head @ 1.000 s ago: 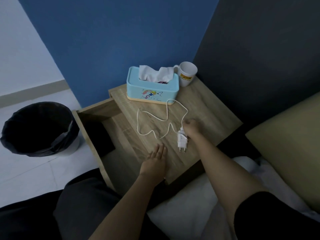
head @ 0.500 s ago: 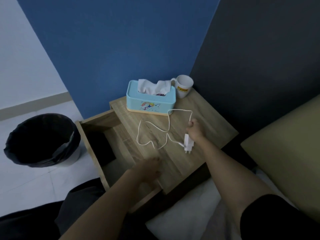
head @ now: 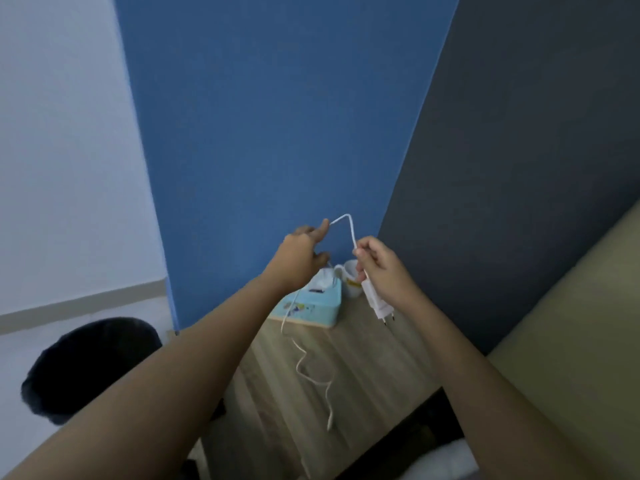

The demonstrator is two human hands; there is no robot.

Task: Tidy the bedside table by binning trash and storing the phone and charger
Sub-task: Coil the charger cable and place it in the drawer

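Observation:
Both hands are raised above the wooden bedside table (head: 374, 362). My right hand (head: 379, 268) grips the white charger plug (head: 379, 304), whose pins point down. From it the white cable (head: 313, 372) arches up to my left hand (head: 304, 252), which pinches it between thumb and fingers. The rest of the cable hangs from my left hand and trails in loose curls on the tabletop, ending near the front edge. The open drawer is hidden behind my left forearm. No phone is visible.
A light-blue tissue box (head: 317, 304) and a white mug (head: 351, 280) stand at the back of the table against the blue wall. A black-lined bin (head: 86, 362) sits on the floor to the left. A bed edge (head: 571, 341) lies at the right.
My right hand has lifted the charger plug off the table. My left hand rose from the drawer front and took hold of the cable. The view tilted upward.

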